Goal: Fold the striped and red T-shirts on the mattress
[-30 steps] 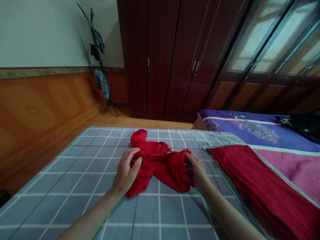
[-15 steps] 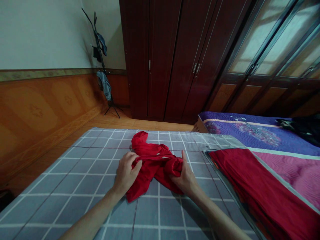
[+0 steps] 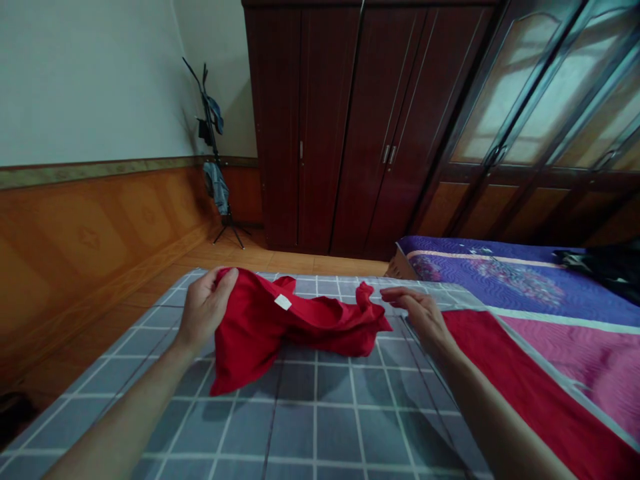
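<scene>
A red cloth garment (image 3: 305,323) with a white label (image 3: 283,302) near its upper edge is spread crookedly above a grey checked cover. Its exact kind cannot be made out from the folds. My left hand (image 3: 207,303) pinches the garment's left end between thumb and fingers and holds it raised, so that side hangs down. Just past the garment's right end, my right hand (image 3: 415,310) hovers with fingers stretched out, holding nothing. The right end is bunched, with a small piece sticking up.
The grey checked cover (image 3: 320,427) lies under both hands. To the right are a folded red cloth (image 3: 530,387) and a purple and pink bedspread (image 3: 500,267). Behind stand a dark red wardrobe (image 3: 340,133) and, at the left, a coat stand (image 3: 215,147).
My left hand has moved left and up, pulling the garment out wider. My right hand has come off the garment and shifted right. The view has tilted up slightly.
</scene>
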`<state>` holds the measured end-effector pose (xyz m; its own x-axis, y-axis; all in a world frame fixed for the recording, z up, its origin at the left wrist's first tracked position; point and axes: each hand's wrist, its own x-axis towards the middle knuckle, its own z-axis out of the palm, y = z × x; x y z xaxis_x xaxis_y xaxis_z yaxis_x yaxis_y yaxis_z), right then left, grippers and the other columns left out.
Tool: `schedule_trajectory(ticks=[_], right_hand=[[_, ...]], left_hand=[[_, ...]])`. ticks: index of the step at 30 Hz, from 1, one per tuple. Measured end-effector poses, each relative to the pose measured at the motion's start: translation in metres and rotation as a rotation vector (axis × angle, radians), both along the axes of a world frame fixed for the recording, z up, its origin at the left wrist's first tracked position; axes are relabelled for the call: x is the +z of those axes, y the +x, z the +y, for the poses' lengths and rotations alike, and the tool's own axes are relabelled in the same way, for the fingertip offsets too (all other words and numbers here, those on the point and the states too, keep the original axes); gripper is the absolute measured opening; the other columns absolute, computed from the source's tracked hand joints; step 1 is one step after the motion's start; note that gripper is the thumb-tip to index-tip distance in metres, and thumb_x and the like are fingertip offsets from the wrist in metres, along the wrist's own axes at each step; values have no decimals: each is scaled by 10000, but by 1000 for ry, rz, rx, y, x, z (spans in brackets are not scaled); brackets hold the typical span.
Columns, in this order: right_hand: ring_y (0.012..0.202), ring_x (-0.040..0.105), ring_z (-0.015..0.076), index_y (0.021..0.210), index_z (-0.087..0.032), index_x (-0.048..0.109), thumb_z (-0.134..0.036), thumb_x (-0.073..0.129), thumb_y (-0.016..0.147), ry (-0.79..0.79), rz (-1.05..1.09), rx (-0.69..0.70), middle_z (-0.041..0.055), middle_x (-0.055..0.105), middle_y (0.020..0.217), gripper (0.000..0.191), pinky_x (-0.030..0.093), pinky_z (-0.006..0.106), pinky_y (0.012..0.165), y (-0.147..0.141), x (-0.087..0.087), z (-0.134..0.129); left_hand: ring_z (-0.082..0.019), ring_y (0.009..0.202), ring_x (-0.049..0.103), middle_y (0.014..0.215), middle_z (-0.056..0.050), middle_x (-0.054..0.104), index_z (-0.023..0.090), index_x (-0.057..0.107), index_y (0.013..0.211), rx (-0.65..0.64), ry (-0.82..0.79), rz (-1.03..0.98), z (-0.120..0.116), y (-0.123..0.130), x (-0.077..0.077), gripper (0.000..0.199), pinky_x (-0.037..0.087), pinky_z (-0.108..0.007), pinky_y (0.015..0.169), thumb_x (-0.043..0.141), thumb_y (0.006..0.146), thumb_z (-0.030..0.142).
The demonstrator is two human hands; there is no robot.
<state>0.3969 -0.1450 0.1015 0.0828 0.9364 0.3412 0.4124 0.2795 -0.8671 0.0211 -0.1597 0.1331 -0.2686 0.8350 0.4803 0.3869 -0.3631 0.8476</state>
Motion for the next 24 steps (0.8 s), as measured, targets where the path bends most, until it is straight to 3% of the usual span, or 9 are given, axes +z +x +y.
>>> schedule_trajectory(ticks=[3,5,7,10,13,16,19,21,24], right_hand=[[952,619,244,788,-196,715,-254,499,652,34,-43,112,57,709,934,262,453,377,869,0,24,-2],[921,628,244,880,-200,717,-212,500,626,13,-138,188,55,710,940,335,469,388,835,-11,20,-5],[927,630,243,994,-197,699,-163,472,615,-30,-225,269,67,702,1003,443,489,386,798,-30,4,-7],[1070,585,246,1118,-194,651,-105,445,622,-15,-303,400,81,649,1164,544,455,411,901,-63,-23,-7],[1095,564,240,1147,-185,630,-71,437,625,57,-396,511,84,635,1184,568,412,410,957,-86,-35,-4],[969,583,239,1032,-172,668,-73,481,620,104,-584,522,81,682,1005,463,429,389,883,-89,-28,-5],[777,574,197,822,-192,689,-138,571,662,42,-712,591,30,664,764,206,438,329,761,-77,-15,-18],[662,546,151,768,-206,685,-228,616,715,-54,-683,732,-6,633,686,90,428,268,657,-67,-10,-28],[602,521,124,787,-217,689,-325,568,813,-123,-593,808,-23,610,663,163,401,227,578,-64,-11,-40]], left_hand=[[-117,580,468,628,44,520,183,571,746,-57,38,87,3,0,34,294,373,-204,547,534,830,463],[-116,586,474,641,38,529,178,577,753,-110,48,163,3,6,48,300,377,-205,550,522,836,461],[-125,610,496,663,25,551,170,589,764,-156,42,228,0,14,55,315,394,-210,568,507,836,465],[-139,639,524,691,6,587,161,604,786,-219,25,287,-7,25,57,339,414,-217,585,491,832,478],[-138,631,528,681,3,591,161,606,778,-234,12,317,-17,27,60,344,414,-213,570,484,833,478],[-140,626,534,665,5,593,168,612,763,-190,24,362,-27,18,66,331,414,-212,560,491,833,467],[-135,603,529,652,10,593,178,619,764,-126,47,369,-33,2,68,297,406,-204,533,513,828,447],[-130,589,522,651,10,591,181,616,756,-103,37,350,-35,-8,65,280,403,-199,516,525,823,437],[-129,570,505,644,4,582,183,602,725,-91,-1,317,-36,-14,59,290,392,-197,483,528,811,450]])
